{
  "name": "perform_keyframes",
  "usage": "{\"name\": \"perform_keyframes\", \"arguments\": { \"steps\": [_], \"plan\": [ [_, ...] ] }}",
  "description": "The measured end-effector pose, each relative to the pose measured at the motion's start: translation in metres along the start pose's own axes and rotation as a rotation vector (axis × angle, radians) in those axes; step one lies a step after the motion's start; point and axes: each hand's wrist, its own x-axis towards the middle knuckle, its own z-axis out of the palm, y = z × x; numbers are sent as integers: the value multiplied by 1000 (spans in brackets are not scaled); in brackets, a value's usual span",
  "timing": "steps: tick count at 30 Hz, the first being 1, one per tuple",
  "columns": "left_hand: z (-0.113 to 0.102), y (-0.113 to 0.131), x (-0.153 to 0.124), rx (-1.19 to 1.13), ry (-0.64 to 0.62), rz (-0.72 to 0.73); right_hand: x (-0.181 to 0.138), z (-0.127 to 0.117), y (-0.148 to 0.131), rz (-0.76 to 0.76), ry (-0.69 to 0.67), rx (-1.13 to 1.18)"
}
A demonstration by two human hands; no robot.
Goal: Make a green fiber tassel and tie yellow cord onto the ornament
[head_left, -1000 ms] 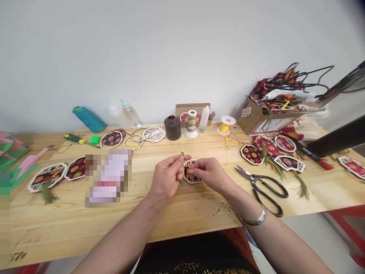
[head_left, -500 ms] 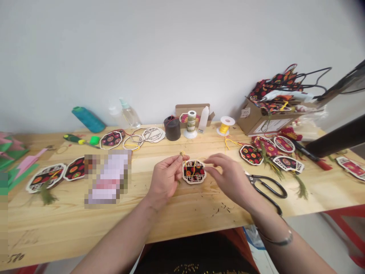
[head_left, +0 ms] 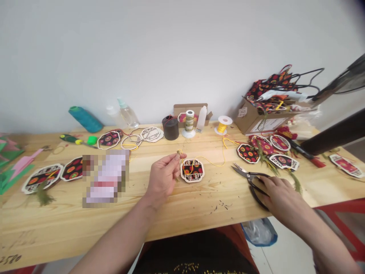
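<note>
My left hand [head_left: 164, 175] pinches the head of a small olive tassel [head_left: 179, 152] with yellow cord at it; the tassel's middle is hidden by my fingers. Just right of those fingers lies a wooden lattice pendant [head_left: 192, 170] backed with black and red patterned fabric. A yellow cord [head_left: 211, 163] crosses it and runs toward the spool. At the right, my right hand [head_left: 282, 198] has its fingers closed on the handles of black-handled scissors [head_left: 243, 172], which lie on the table with blades parted, pointing left.
Yellow cord spool [head_left: 223, 125], black thread cone [head_left: 170, 128] and a white bottle [head_left: 202, 118] stand along the wall. A full cardboard box [head_left: 265, 120] and dark post [head_left: 332, 137] are at right. Finished pendants [head_left: 42, 178] lie left; dark scraps [head_left: 222, 206] are near the front edge.
My right hand has left the cord beside the pendant, moved right and closed on the scissors, which have turned slightly. My left hand keeps its pinch. The view has shifted slightly.
</note>
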Motion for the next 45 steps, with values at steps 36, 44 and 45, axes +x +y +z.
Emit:
{"name": "perform_keyframes", "arguments": {
  "steps": [36,44,45],
  "plan": [
    [-6,-9,-7,294,-45,187,66,-91,-103,-342,-48,208],
    [-2,-3,-10,347,-27,191,66,-94,-104,-325,-90,145],
    [-3,-3,-10,359,-33,200,66,-94,-104,-323,-98,146]
  ]
}}
